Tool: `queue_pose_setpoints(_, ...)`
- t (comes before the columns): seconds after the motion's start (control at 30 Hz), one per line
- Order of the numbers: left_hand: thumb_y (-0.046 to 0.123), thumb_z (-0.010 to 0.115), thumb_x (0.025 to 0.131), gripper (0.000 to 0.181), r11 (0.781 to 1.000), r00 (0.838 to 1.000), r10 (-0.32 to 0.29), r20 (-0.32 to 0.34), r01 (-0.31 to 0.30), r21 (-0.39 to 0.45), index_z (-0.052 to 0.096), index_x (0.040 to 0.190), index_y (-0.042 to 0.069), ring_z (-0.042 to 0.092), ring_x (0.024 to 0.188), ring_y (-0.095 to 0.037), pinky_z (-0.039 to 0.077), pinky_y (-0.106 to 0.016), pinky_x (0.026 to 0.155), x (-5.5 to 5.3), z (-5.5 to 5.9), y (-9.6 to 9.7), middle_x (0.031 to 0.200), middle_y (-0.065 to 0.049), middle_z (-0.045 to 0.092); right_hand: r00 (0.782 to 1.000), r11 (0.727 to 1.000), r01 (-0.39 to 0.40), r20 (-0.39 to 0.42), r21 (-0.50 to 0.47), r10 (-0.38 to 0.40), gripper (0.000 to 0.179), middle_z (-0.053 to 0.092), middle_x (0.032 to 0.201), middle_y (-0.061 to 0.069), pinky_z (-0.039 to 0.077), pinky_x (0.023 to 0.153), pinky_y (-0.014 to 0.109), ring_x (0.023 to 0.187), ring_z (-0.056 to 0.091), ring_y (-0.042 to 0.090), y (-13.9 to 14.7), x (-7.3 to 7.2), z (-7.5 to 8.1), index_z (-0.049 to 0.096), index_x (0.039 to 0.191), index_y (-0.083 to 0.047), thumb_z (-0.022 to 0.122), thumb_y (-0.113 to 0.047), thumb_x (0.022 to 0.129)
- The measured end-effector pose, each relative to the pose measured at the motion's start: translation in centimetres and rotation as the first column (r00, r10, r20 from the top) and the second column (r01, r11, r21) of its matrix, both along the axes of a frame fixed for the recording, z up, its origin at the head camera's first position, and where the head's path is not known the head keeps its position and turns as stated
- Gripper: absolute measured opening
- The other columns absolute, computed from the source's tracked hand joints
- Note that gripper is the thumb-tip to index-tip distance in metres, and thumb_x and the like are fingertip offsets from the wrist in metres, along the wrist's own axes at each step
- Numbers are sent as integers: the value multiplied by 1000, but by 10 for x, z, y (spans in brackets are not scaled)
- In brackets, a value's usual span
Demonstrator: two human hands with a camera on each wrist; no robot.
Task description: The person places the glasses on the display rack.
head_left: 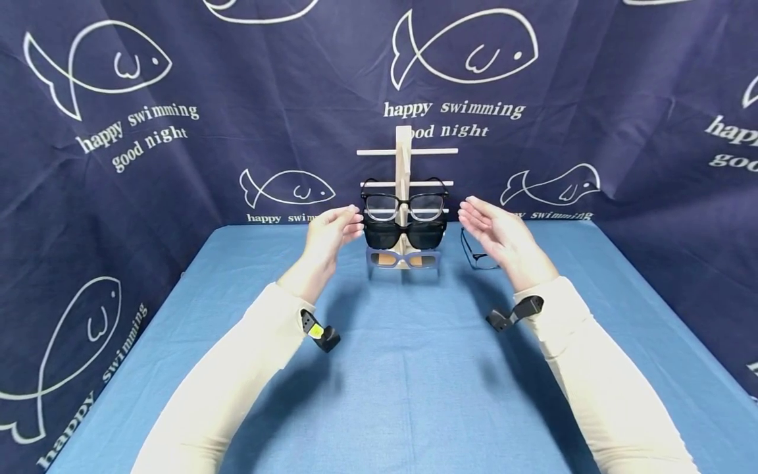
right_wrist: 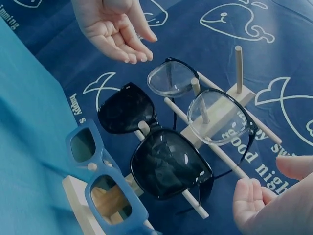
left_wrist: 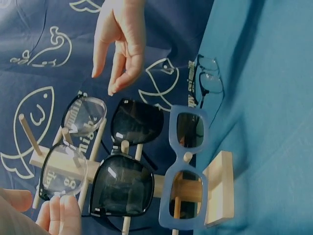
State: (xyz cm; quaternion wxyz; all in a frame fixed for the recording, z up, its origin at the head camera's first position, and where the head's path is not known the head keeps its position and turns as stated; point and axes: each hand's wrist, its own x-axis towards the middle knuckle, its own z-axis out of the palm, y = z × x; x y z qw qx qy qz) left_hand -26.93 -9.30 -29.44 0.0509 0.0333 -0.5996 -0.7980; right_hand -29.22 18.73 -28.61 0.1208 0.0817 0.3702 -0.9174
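Step in hand, as judged: the person is seating or squaring the black-rimmed clear glasses [head_left: 381,207] on the wooden stand [head_left: 404,140]. The stand is upright at the far side of the counter [head_left: 379,368]. The clear glasses sit across it, below the top rod [head_left: 435,151]; the dark sunglasses [head_left: 383,236] and then the blue-framed glasses [head_left: 385,259] hang at 6 o'clock from them, in that order.

With the clear glasses as the dial centre, the left hand [head_left: 324,243] is near 9 o'clock, its fingers [left_wrist: 63,213] parted from the thumb, pinching nothing and just beside the frame's edge; whether they touch it cannot be told. The right hand [head_left: 505,238] is near 3 o'clock, apart from the frame, its thumb likewise parted from the fingers and its grasp vacant.

A further pair, the thin-rimmed glasses [left_wrist: 210,82], lies on the counter at about 4 o'clock, beyond the right hand and partly hidden by it in the head view.

Next move, as judged: verify that the clear glasses sit level, withdraw both hands sideways without catching the frame, then take up the thin-rimmed glasses with the right hand and present them to the top rod at 12 o'clock
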Motion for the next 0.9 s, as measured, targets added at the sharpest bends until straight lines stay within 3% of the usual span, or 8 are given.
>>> queue_pose_setpoints(0.23, 13, 57, 98, 29, 999, 999, -30, 20, 31, -29, 59, 118, -9, 66, 68, -8, 60, -20, 71, 12, -1, 13, 76, -1, 66, 1000, 1000, -27, 2, -8, 27, 7, 70, 88, 11, 46, 106, 23, 88, 67, 18, 13, 4, -4, 63, 99, 0, 59, -2, 94)
queue_pose_setpoints(0.37, 11, 57, 98, 28, 997, 999, -46, 15, 47, -61, 60, 117, -9, 67, 73, -10, 60, -22, 74, 16, -3, 20, 88, -12, 69, 1000, 999, -27, -2, -26, 27, 7, 71, 88, 13, 49, 103, 24, 86, 68, 19, 19, 4, -6, 65, 97, 0, 59, -2, 94)
queue_pose_setpoints(0.67, 4, 60, 95, 27, 990, 995, -98, 8, 98, -96, 62, 119, -8, 65, 107, -35, 55, -41, 98, 20, -7, 35, 105, -19, 69, 998, 999, -50, -27, 10, 50, 14, 72, 89, 13, 55, 94, 28, 85, 70, 21, 31, 6, -10, 71, 91, 0, 57, -3, 96)
queue_pose_setpoints(0.9, 2, 59, 95, 28, 981, 990, -142, 13, 143, -129, 61, 121, -8, 68, 83, -13, 52, -45, 101, 25, -10, 45, 117, -28, 65, 996, 997, -55, -72, 59, 59, 18, 73, 88, 13, 60, 83, 29, 83, 71, 20, 46, 6, -12, 73, 88, 1, 57, -3, 96)
